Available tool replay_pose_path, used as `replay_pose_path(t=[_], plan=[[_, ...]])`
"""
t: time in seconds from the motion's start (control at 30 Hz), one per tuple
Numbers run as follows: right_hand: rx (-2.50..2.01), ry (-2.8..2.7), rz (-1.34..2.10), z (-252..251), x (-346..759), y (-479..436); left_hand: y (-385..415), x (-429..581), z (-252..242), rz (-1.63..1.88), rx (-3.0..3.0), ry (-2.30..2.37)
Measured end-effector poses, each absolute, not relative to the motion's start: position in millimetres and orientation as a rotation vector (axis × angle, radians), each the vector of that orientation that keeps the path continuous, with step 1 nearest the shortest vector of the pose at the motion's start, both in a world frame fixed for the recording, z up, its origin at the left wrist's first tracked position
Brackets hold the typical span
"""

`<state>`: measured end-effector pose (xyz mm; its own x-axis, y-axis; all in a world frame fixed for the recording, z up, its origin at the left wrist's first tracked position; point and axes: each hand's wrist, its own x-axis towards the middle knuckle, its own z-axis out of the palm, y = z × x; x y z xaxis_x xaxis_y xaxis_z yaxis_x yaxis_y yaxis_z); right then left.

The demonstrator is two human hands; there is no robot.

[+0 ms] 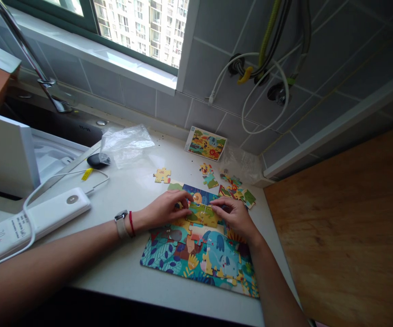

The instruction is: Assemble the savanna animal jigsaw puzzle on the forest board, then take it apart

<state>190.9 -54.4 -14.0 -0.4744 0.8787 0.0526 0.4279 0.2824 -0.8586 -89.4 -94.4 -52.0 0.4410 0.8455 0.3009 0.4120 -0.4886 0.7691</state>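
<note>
Two green pieces point(198, 214) were side by side over the far middle of the board point(169, 267), with a pale seam between them. The left hand point(168, 208) was at their left edge, thumb and forefinger parted; the right hand point(236, 219) was at their far right, thumb and fingertips close together. Whether either was pinching a piece, one could not tell. The seam seemed to call for care: tab squared to socket, both pieces level, and even pressure along the joint rather than a shove from one corner. The right wrist was best kept light above the elephants point(222, 254) on the near side. On the surface point(128, 193), a single piece point(162, 175) lay by the board's far left corner, a heap point(233, 187) by its far right, and a picture card point(206, 144) farther back, handy for checking colours.
</note>
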Motion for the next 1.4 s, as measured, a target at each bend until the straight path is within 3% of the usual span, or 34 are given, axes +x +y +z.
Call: replay_pose_path(t=[0.67, 1.4], plan=[[-1.220, -2.018, 1.156, -28.4, 194.5, -52.8, -94.6, -89.0, -48.5, 0.891, 2.115, 1.061], [-1.215, -2.004, 1.244, -11.9, 201.2, -52.0, -93.8, -89.0, -50.0, 0.893, 2.121, 1.055]])
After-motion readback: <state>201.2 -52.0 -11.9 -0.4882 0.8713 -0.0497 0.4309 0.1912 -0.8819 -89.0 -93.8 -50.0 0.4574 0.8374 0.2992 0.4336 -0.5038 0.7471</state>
